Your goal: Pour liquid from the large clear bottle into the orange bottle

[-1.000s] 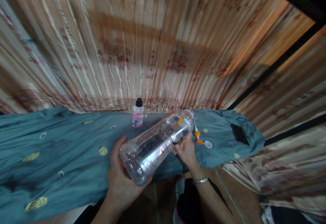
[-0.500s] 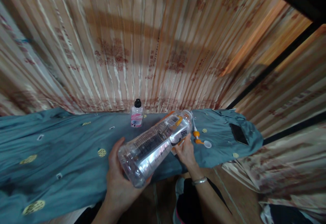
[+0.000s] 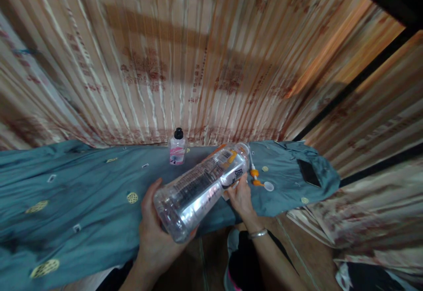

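Fingers of the left hand [image 3: 158, 240]: curved around the base of a large clear bottle, thumb along one side, fingertips showing at the other; the rest are hidden beneath.
Fingers of the right hand [image 3: 241, 196]: bent in under the bottle's neck end, partly covered; whether they clamp the bottle or the orange item behind it, I cannot tell.
Large clear bottle [image 3: 201, 189]: tilted on its side in front of the person, base toward the left hand, neck pointing forward and right; it has a printed label with a barcode.
Orange item [image 3: 222, 147]: mostly hidden behind the bottle, an edge visible.
Pump top [image 3: 254, 173]: orange and white, lying just beyond the right hand, near a white disc [image 3: 269, 186].
Small bottle [image 3: 177, 152]: upright, clear with a pink label and black cap, beyond the large bottle's base.
Phone-like black slab [image 3: 309, 173]: flat near the right end.
Cloth [image 3: 99, 189]: blue-green, wrinkled, with yellow spots, beneath these things.
Curtain [image 3: 165, 61]: pleated, beige with reddish prints, behind the cloth.
Bracelet [image 3: 257, 234]: silver-coloured, on the right wrist.
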A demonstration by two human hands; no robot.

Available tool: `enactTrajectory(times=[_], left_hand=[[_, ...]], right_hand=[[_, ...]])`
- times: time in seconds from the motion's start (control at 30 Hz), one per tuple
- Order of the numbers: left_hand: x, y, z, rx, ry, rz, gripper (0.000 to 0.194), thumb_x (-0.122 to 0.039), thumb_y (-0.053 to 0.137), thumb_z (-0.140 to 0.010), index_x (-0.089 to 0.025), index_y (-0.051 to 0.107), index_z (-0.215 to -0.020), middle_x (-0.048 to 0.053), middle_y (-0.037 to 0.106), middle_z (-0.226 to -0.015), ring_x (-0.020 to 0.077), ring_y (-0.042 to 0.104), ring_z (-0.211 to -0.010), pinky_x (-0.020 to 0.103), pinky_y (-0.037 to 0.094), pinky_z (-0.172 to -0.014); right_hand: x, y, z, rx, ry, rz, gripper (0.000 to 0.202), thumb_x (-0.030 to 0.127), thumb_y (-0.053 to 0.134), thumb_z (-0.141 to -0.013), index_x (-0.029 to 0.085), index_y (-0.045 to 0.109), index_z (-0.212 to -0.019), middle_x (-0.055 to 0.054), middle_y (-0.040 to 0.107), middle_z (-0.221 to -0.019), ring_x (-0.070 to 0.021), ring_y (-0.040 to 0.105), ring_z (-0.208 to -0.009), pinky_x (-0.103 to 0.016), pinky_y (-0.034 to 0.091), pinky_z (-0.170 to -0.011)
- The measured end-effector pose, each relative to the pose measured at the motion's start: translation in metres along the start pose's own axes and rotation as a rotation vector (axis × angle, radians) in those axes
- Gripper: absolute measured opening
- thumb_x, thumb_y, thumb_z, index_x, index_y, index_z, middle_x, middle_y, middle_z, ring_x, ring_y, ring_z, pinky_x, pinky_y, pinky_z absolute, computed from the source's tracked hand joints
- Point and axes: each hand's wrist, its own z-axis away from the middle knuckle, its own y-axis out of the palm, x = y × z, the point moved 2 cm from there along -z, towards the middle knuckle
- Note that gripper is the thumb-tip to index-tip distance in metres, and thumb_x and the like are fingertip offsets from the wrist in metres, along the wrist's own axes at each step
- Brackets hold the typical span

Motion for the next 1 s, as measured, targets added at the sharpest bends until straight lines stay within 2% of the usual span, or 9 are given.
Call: enactTrajectory(times=[0.13,0.3,0.47,0.6,0.73,0.9,1.0], left_hand=[[-0.001,0.001,-0.001,0.041,-0.005,0.022,0.111,-0.034,0.096,-0.062,-0.031,0.046,-0.161,0.008,0.077,-0.121,0.0303,0.08,-0.092,0.046,0.073,-0.077],[-0.007,0.0,-0.004,0.015,0.067,0.0,0.108,-0.039,0.094,-0.067,-0.029,0.045,-0.163,0.006,0.078,-0.119,0.026,0.081,-0.086,0.04,0.072,-0.07],[-0.008,-0.002,-0.008,0.059,0.102,-0.027,0.111,-0.035,0.094,-0.067,-0.03,0.042,-0.166,0.007,0.079,-0.117,0.0272,0.082,-0.085,0.038,0.072,-0.069],[-0.01,-0.001,-0.006,0.047,0.073,-0.007,0.111,-0.036,0.093,-0.066,-0.032,0.043,-0.165,0.003,0.078,-0.109,0.0266,0.081,-0.082,0.039,0.071,-0.068],[-0.011,0.001,-0.003,0.027,0.0,-0.003,0.108,-0.038,0.093,-0.067,-0.03,0.044,-0.163,0.005,0.078,-0.114,0.0271,0.081,-0.087,0.042,0.071,-0.073],[-0.01,-0.001,-0.005,0.034,0.066,-0.037,0.111,-0.042,0.094,-0.066,-0.029,0.043,-0.164,0.006,0.077,-0.115,0.028,0.08,-0.088,0.04,0.07,-0.071],[-0.013,-0.002,-0.005,0.032,0.052,-0.059,0.11,-0.04,0.095,-0.066,-0.028,0.044,-0.163,0.007,0.076,-0.119,0.0279,0.08,-0.092,0.043,0.071,-0.077]], right_hand=[[-0.002,0.001,0.0,0.008,-0.007,0.027,0.07,0.04,0.074,-0.091,0.016,0.047,-0.15,-0.018,0.079,-0.121,-0.0392,0.08,-0.11,-0.049,0.069,-0.084],[-0.004,0.001,0.0,0.013,0.004,0.035,0.07,0.041,0.076,-0.09,0.015,0.047,-0.149,-0.019,0.079,-0.123,-0.0399,0.08,-0.111,-0.049,0.069,-0.085],[-0.005,0.002,0.001,0.015,0.016,0.018,0.073,0.043,0.076,-0.089,0.015,0.046,-0.149,-0.02,0.079,-0.123,-0.0413,0.08,-0.112,-0.052,0.069,-0.087],[-0.006,0.003,0.001,0.033,0.035,0.014,0.08,0.046,0.077,-0.087,0.012,0.043,-0.151,-0.022,0.078,-0.124,-0.0425,0.08,-0.115,-0.054,0.068,-0.092],[-0.006,0.002,0.002,0.039,0.033,0.016,0.081,0.046,0.076,-0.088,0.014,0.041,-0.154,-0.021,0.077,-0.128,-0.0414,0.079,-0.118,-0.055,0.067,-0.096],[-0.009,0.003,0.002,0.032,0.006,0.022,0.078,0.052,0.072,-0.092,0.014,0.042,-0.153,-0.022,0.076,-0.13,-0.0408,0.077,-0.123,-0.055,0.067,-0.097],[-0.011,0.004,0.003,0.027,0.002,0.024,0.078,0.054,0.07,-0.093,0.011,0.042,-0.153,-0.025,0.075,-0.13,-0.0416,0.076,-0.126,-0.055,0.067,-0.099]])
